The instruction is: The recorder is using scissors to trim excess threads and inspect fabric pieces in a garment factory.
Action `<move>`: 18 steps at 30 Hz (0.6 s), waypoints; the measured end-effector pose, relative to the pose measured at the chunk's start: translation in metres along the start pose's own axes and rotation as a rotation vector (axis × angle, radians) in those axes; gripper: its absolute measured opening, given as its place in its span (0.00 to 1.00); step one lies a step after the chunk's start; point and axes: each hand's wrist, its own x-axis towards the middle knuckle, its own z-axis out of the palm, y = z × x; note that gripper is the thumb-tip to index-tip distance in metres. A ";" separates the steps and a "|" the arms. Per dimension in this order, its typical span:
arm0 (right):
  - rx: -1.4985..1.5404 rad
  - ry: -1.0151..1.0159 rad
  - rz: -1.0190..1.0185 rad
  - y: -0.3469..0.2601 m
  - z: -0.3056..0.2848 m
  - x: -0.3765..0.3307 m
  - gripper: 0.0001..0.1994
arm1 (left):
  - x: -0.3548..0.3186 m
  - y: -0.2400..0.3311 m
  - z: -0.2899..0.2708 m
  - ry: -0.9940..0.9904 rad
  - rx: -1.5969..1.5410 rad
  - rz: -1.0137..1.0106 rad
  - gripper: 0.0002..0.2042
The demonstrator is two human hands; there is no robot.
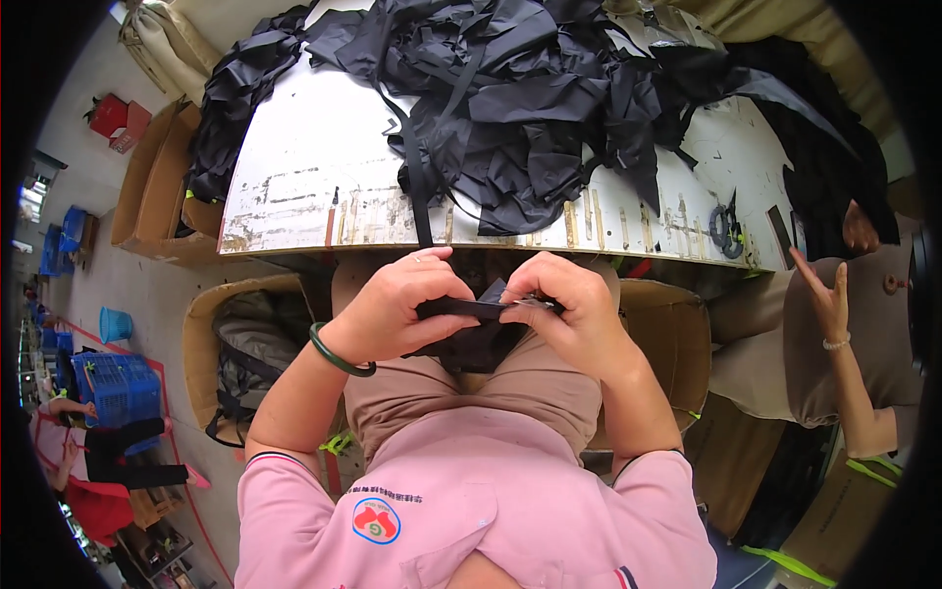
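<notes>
In front of my lap, both hands meet over a small folded piece of black fabric. My left hand, with a dark green bangle on its wrist, is closed on the fabric between thumb and fingers. My right hand is closed too, pinching close to the fabric's right end. A small metal tool, perhaps thread snips, shows between its fingers; most of it is hidden. Black cloth hangs between my thighs below the hands. Beyond them, a large heap of black fabric pieces covers the table, and one strap trails over its front edge.
The worn white table stands ahead. Cardboard boxes flank my legs; the left one holds a grey-black bag. At the right sits another person, a hand raised beside black fabric. Blue crates and another person are at far left.
</notes>
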 end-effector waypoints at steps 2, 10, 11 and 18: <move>0.060 -0.015 0.007 0.000 -0.002 -0.003 0.10 | 0.000 -0.005 -0.013 -0.038 -0.046 0.046 0.08; 0.574 -0.229 -0.229 0.002 0.037 0.011 0.08 | -0.027 -0.095 0.080 -0.438 -1.320 -0.389 0.19; 0.546 -0.212 -0.244 0.002 0.039 0.011 0.08 | -0.028 -0.088 0.092 -0.379 -1.328 -0.376 0.18; 0.443 0.035 -0.066 0.014 0.012 -0.009 0.08 | -0.005 -0.062 0.055 0.081 -1.054 -0.270 0.27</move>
